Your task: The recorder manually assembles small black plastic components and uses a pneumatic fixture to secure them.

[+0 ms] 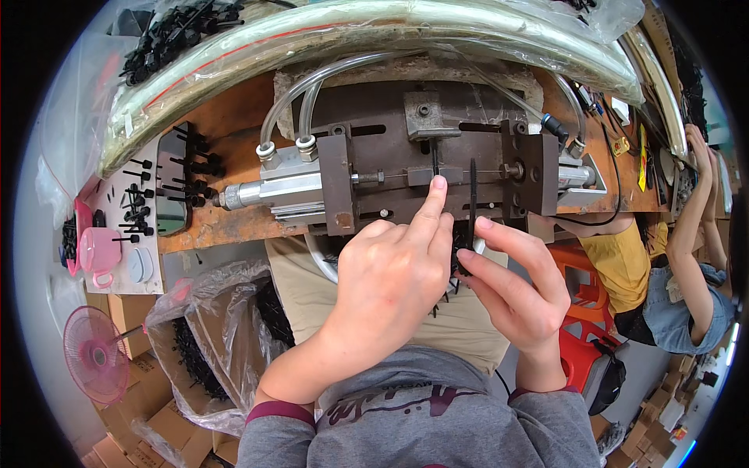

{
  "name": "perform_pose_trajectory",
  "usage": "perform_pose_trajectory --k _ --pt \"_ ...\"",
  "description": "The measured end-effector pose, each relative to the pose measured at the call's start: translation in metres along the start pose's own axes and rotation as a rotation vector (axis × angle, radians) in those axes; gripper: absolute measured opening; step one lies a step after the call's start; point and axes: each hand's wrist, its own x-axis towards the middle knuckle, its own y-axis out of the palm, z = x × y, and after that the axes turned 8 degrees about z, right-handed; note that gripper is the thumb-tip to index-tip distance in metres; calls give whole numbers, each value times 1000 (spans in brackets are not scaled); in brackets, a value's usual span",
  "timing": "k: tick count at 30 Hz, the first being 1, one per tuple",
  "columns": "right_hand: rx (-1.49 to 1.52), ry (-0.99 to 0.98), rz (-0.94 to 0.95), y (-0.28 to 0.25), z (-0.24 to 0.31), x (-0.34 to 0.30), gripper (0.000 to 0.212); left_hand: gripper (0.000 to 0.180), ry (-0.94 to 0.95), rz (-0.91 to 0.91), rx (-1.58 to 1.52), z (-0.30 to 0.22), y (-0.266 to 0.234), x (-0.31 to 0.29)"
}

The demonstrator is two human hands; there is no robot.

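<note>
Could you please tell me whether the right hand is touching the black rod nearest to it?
Touching: the head view shows the right hand with its fingertips against the black rod, near its lower end.

Head-high over there, the one wide fisheye looks steeply down past the grey sweatshirt, facing forward across the workbench. The left hand and right hand sit close below it, near mid-view.
</note>
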Motion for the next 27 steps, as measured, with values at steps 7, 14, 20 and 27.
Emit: perform_pose_trajectory --k 7,14,20,27 --pt "-145 -36 15 4 -7 4 31 30 66 -24 -57 3 -3 -7" --pt "-278 -24 192 15 -7 11 28 27 114 263 -369 11 -22 -45" --pt "-319 67 224 22 3 24 23 29 114 256 -424 9 -9 -48" --pt "-318 76 238 19 -1 25 25 25 173 203 -436 12 3 -50"
